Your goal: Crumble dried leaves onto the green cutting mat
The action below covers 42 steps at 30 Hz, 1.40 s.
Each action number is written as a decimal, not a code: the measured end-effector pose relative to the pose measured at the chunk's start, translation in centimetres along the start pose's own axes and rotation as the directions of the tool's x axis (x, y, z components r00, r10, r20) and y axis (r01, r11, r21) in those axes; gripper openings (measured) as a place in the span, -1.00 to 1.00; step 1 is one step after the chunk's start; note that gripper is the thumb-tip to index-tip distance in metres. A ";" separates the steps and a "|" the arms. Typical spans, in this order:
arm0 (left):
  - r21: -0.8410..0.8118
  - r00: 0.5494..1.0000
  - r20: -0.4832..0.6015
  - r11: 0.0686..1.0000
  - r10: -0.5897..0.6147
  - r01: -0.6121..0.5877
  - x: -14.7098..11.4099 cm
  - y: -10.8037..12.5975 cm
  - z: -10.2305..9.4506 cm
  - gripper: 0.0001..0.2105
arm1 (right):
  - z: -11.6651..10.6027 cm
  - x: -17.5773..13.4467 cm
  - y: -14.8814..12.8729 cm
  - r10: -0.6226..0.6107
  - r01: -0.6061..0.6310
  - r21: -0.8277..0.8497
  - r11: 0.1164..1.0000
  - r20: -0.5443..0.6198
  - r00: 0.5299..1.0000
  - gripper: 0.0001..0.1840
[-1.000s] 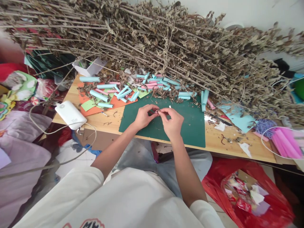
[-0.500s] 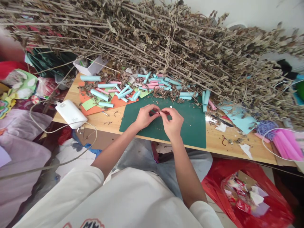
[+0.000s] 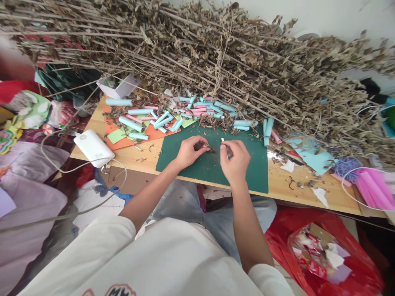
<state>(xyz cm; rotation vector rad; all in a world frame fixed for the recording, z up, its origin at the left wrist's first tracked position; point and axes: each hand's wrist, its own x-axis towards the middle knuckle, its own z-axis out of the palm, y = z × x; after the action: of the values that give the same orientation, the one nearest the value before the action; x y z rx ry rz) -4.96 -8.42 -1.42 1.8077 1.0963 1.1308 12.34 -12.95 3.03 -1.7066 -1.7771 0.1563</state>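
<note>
Over the dark green mat, my left hand pinches a crumpled bit of dry brown leaf between thumb and fingertips. To its right is my right hand, its fingers curled and drawn toward the thumb. A small white piece shows right at the right fingertips; whether they grip it I cannot tell. Brown leaf crumbs are scattered on the mat below the hands. Beyond the mat lie several light blue paper tubes and pink paper tubes, mixed with dry leaves.
A large heap of dried leafy stalks covers the table's back. A white power bank with a cable sits at the left edge. To the right are a black pen, blue paper and purple yarn. A red bag hangs below.
My right hand has moved away from the left, to the right, up to the small white piece. The left hand stays put, with the leaf bit now showing at its fingertips.
</note>
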 end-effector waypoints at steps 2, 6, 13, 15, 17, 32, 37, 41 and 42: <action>-0.010 1.000 0.005 1.000 0.001 -0.001 0.0 0.0 0.1 -0.85 | -0.5 -0.2 0.7 0.206 -0.194 -0.196 0.961 0.042 0.978 -0.74; -0.014 1.000 0.000 1.000 0.009 -0.009 0.0 -0.2 0.2 -0.86 | -0.4 -0.2 1.5 0.446 -0.317 -0.447 0.837 0.220 0.868 -0.73; -0.007 1.000 0.002 1.000 -0.005 0.005 0.0 -0.1 0.2 -0.85 | -1.7 0.3 0.8 0.398 -0.401 -0.014 0.916 0.170 0.902 -0.80; 0.000 1.000 0.008 1.000 -0.010 0.010 0.0 -0.1 0.2 -0.85 | -2.3 0.3 -0.1 0.370 -0.390 0.264 0.882 0.125 0.921 -0.82; -0.001 1.000 0.010 1.000 -0.017 0.017 0.0 0.0 0.2 -0.85 | -2.4 0.1 -1.3 0.321 -0.316 0.445 0.838 0.067 0.945 -0.80; -0.001 1.000 0.019 1.000 -0.022 0.022 -0.1 0.0 0.0 -0.86 | -0.5 0.3 -3.5 0.048 -0.017 0.308 0.951 -0.094 0.994 -0.88; 0.005 1.000 0.016 1.000 -0.013 0.013 -0.1 -0.1 0.0 -0.86 | -1.0 0.9 -3.5 -0.030 0.039 0.277 0.960 -0.035 0.999 -0.89; 0.006 1.000 0.013 1.000 -0.007 0.007 -0.1 -0.1 0.1 -0.85 | -1.5 1.5 -3.5 -0.061 0.049 0.268 0.962 0.036 0.997 -0.88; 0.003 1.000 0.013 1.000 -0.010 0.010 -0.1 -0.1 0.1 -0.85 | -1.6 1.6 -3.5 -0.067 0.052 0.275 0.960 0.044 0.997 -0.88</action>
<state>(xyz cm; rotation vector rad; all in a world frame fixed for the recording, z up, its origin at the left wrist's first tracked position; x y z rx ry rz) -4.97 -8.48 -1.59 1.8073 1.0986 1.1112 10.36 -12.56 6.66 -1.4621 -1.7515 0.4053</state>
